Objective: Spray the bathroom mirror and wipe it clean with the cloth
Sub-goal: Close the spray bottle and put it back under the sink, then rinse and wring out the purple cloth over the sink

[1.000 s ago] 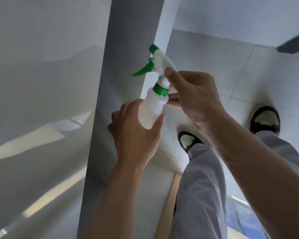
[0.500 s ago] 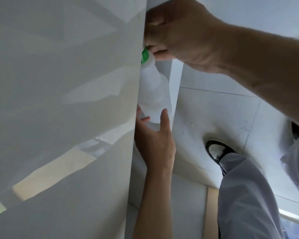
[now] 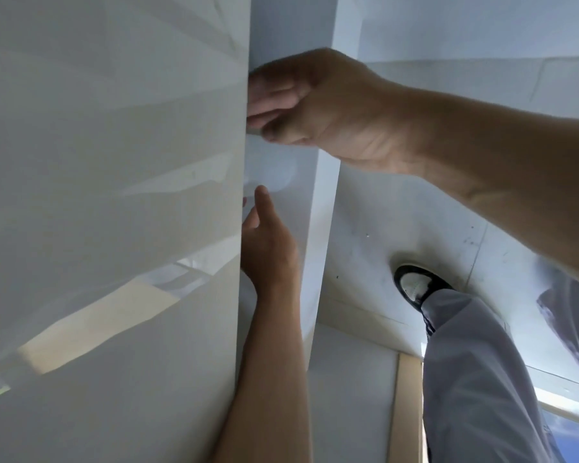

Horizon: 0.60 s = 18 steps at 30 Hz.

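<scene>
STATUS. Prep stage, by judgement: no spray on any surface, no wiping underway. Mirror and cloth not in view, so spray + wipe both look left to do.

BOTTLE [image 3: 269, 168]. Pale translucent body only, faint, showing between the two hands just beside the edge of the white panel [image 3: 114, 228]. Top end is hidden behind the panel and under the R hand; nozzle direction can't be told.

R HAND [image 3: 321, 101]. Upper position, fingers curled closed at the bottle's top end, fingertips going behind the panel edge. Grip looks closed on the bottle, but contact pts are hidden.

L HAND [image 3: 268, 248]. Below the bottle, palm up. Thumb extended and spread from the fingers, tip at the bottle's base. Fingers partly behind the panel; hand is open/cupped, supporting at most, not clamped.

SURFACES. Panel: smooth, glossy, fills the left half, carries soft reflections. A narrow white wall edge [image 3: 325, 212] runs vertically just right of the hands.

ROOM. Floor [image 3: 415, 212]: pale large tiles w/ thin joints, a few dark specks. Shoe [image 3: 418, 289], dark w/ white toe, planted on the tile; grey trouser leg [image 3: 475, 379] above it. Wood-tone strip [image 3: 405, 406] low centre.
</scene>
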### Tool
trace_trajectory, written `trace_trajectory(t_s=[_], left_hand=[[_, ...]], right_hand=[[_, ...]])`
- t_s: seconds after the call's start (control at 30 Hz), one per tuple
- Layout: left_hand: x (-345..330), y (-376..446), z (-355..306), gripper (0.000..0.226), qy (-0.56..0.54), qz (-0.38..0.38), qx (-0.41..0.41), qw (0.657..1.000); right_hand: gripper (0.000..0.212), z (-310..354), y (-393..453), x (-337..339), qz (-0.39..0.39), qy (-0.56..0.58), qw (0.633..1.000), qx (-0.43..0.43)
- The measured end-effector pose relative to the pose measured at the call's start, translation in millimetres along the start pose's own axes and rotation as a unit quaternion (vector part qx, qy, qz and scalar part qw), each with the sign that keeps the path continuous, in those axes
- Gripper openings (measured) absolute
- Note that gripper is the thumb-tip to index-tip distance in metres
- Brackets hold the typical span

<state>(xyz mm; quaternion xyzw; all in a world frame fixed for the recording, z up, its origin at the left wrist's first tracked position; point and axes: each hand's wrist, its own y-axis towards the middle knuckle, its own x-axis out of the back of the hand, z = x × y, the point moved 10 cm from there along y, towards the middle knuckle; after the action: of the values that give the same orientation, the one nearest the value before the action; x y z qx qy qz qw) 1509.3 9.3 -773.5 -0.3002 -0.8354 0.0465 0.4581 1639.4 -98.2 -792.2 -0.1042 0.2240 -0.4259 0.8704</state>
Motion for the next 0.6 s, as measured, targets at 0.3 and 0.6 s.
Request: trace_trajectory(t_s=[0.3,0.6], left_hand=[[-13,15,29,0.054,0.004,0.038,-0.039,0.998],[-26,-65,33,0.046,0.032,0.159,-0.012,0.987]], right_hand=[[0.047,-98,-67,45,-0.060,-0.060,0.990,-0.109],[0.039,-85,-126,58,-0.066,-0.272,0.950,-0.139]])
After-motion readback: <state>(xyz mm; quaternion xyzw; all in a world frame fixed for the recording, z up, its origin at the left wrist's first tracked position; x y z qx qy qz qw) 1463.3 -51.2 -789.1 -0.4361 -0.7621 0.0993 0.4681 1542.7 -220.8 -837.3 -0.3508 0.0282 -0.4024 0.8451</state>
